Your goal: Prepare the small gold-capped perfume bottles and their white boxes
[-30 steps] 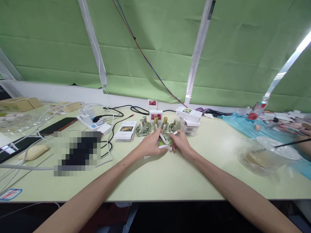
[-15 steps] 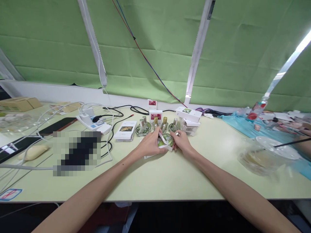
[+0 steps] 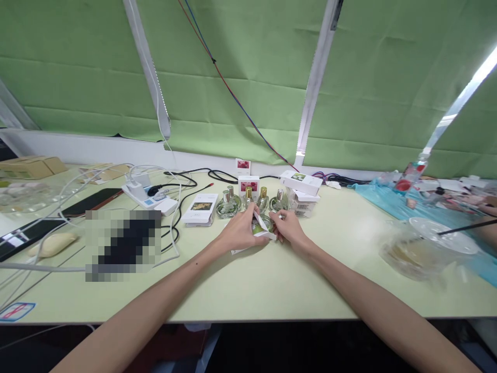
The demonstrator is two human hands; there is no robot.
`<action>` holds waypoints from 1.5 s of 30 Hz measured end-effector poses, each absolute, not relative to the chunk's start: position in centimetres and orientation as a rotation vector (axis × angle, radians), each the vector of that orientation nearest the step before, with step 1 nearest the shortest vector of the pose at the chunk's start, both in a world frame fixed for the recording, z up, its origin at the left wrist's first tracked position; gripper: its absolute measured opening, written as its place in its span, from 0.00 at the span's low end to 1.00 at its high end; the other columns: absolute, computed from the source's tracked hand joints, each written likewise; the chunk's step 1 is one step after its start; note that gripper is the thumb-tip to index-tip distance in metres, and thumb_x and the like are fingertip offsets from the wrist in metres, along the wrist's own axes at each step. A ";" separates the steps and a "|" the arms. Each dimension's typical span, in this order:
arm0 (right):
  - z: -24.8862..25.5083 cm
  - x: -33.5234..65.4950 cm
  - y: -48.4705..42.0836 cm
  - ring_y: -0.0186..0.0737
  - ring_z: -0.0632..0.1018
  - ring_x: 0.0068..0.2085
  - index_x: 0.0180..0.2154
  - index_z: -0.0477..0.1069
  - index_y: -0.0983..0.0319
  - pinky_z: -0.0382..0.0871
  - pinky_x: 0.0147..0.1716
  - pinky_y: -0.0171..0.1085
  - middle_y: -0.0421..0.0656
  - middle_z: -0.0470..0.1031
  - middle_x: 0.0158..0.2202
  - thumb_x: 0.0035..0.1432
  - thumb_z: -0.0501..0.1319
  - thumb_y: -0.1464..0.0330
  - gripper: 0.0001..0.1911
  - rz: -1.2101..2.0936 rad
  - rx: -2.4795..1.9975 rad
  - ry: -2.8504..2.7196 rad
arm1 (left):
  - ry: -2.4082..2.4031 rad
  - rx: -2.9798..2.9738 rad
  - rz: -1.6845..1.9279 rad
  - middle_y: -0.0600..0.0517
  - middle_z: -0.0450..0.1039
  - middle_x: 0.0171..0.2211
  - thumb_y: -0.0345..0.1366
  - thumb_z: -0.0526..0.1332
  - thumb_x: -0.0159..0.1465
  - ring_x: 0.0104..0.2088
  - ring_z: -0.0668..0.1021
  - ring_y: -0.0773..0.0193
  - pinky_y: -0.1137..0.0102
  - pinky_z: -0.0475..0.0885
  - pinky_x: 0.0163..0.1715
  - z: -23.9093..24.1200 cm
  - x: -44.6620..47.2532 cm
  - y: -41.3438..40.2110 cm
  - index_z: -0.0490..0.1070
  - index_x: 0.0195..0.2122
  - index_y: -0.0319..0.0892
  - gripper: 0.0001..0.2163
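Both my hands meet at the middle of the pale green table [image 3: 272, 280]. My left hand [image 3: 238, 231] grips a small white carton [image 3: 259, 231] with open flaps. My right hand [image 3: 288, 228] holds a round green perfume bottle [image 3: 267, 222] with its body partly inside the carton's open end. Just behind my hands stands a row of several small perfume bottles [image 3: 248, 199] with silver and gold caps.
White cartons [image 3: 302, 182] are stacked behind right, a flat carton [image 3: 201, 208] lies left, two red-printed boxes [image 3: 249, 183] stand behind. A power strip [image 3: 149, 196] with cables lies left. A clear plastic lidded bowl [image 3: 427, 248] and a blue bag [image 3: 392, 202] are at right.
My right hand has pushed the green bottle further into the carton, and the carton's flap has shifted over it. My left hand has stayed in place.
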State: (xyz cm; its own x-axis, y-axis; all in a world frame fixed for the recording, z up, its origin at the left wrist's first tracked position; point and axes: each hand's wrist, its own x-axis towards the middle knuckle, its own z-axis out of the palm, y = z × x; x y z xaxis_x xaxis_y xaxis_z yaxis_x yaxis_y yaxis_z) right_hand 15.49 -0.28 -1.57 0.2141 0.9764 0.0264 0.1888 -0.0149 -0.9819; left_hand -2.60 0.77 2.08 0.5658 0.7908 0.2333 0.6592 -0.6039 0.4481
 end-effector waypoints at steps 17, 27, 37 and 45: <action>-1.1 15.5 -0.5 0.31 0.65 0.11 0.26 0.66 0.60 0.55 0.08 0.30 0.36 0.70 0.15 0.61 0.62 0.56 0.18 0.985 -1.478 -1.291 | 1.172 2.482 0.619 0.55 0.67 0.31 0.52 0.67 0.51 0.31 0.72 0.58 0.69 0.61 0.29 2.2 -2.5 0.6 0.56 0.46 0.47 0.28; -1.4 15.5 -0.1 0.30 0.66 0.12 0.25 0.65 0.60 0.56 0.08 0.30 0.37 0.69 0.17 0.65 0.58 0.55 0.21 1.067 -1.404 -1.192 | 1.160 2.458 0.651 0.56 0.67 0.30 0.51 0.67 0.51 0.31 0.72 0.59 0.70 0.60 0.29 2.2 -2.5 0.5 0.56 0.45 0.47 0.27; -1.0 15.5 0.2 0.28 0.66 0.13 0.26 0.65 0.62 0.53 0.09 0.28 0.38 0.69 0.18 0.70 0.54 0.61 0.20 1.271 -1.314 -0.999 | 1.159 2.460 0.671 0.55 0.68 0.31 0.51 0.67 0.51 0.30 0.70 0.60 0.70 0.61 0.29 2.2 -2.3 0.4 0.55 0.44 0.47 0.27; -0.9 15.6 0.1 0.28 0.65 0.13 0.26 0.65 0.62 0.52 0.09 0.28 0.40 0.70 0.18 0.72 0.50 0.64 0.21 1.318 -1.286 -0.984 | 1.155 2.450 0.679 0.56 0.67 0.30 0.51 0.67 0.51 0.30 0.70 0.60 0.70 0.60 0.28 2.3 -2.3 0.3 0.56 0.45 0.46 0.27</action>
